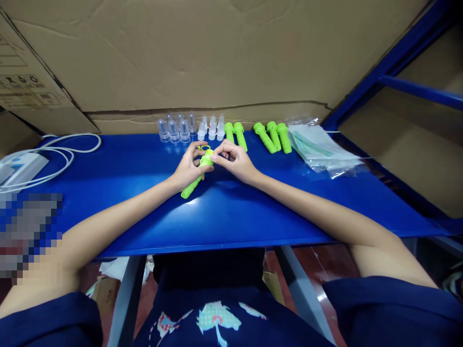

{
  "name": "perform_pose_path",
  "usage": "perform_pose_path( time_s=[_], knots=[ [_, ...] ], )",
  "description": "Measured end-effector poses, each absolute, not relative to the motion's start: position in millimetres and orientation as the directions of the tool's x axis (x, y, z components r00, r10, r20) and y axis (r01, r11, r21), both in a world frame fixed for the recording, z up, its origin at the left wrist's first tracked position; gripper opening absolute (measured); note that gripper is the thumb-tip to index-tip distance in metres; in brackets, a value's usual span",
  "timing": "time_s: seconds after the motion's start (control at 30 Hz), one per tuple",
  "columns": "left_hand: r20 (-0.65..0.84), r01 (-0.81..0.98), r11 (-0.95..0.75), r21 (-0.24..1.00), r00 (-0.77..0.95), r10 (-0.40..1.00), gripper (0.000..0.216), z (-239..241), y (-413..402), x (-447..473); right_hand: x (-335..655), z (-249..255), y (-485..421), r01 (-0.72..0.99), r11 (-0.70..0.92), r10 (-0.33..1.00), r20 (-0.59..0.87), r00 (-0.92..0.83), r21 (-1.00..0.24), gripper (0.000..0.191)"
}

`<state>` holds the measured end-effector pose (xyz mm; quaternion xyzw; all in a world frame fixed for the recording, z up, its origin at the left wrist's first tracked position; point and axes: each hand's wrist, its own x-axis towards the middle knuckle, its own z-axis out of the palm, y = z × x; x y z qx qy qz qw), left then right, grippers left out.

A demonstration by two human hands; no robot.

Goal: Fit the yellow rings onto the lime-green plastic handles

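Note:
My left hand (pixel 188 167) wraps round a lime-green, flashlight-shaped tube (pixel 193 187) with a ribbed grip. The tube tilts, its narrow end toward me and its wide head up and to the right. At that head sits a yellow piece with a loop (pixel 209 152). My right hand (pixel 236 161) is closed in a pinch, thumb and fingertips against the yellow piece; its other fingers curl in and partly hide what lies between them. Behind my hands stand clear plastic domes (pixel 173 131) and small clear pieces with white bases (pixel 212 130).
More green tubes (pixel 238 135) lie at the back, with another group (pixel 271 137) farther right. Clear plastic bags (pixel 321 147) rest on the blue table (pixel 275 207) at right. A white cable (pixel 68 150) and power strip (pixel 29 168) are at left. Cardboard (pixel 202 58) walls the back.

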<state>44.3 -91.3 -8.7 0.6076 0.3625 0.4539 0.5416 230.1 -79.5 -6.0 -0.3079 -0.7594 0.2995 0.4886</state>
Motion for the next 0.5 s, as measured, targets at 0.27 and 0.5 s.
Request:
perform_pose_path(
  time_s=[0.27,0.5],
  knots=[
    [0.309,-0.08,-0.298,0.951,0.222,0.925,0.066,-7,-91,45,231,-8,-78,0.21,0.678,0.732,0.62,-0.283,-0.704,0.05],
    [0.395,-0.097,-0.383,0.919,0.178,0.901,0.054,-9,-97,50,230,-16,-71,0.135,0.482,0.86,0.437,-0.265,-0.866,0.058]
  ],
)
